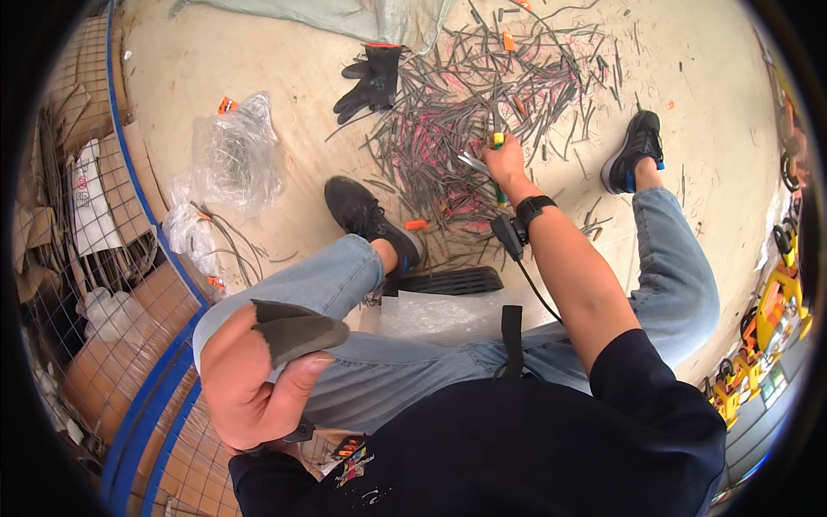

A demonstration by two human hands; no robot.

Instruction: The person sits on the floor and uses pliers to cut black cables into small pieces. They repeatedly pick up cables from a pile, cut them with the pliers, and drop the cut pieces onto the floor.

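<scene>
My left hand (249, 381) is raised above my thigh at the left, with dark grey covers on some fingers (300, 333). Its fingers are bent together and the thumb lies close against them; nothing shows between. Farther out, my right hand (507, 161) grips a tool with a yellow-and-green handle (499, 139), over a heap of cut dark cable sheath pieces (426, 148) mixed with thin pink strands. Bright metal prongs (475, 163) stick out to the left of that hand; whether they belong to the same tool I cannot tell.
A black work glove (375, 81) touches the heap's edge. Left of it lies a clear plastic bag (236, 161) of wire-like strands. A blue-framed wire mesh (139, 187) with cardboard behind borders the left. Near my shoe (368, 216) is an orange piece (415, 224). Yellow equipment (772, 310) lines the right.
</scene>
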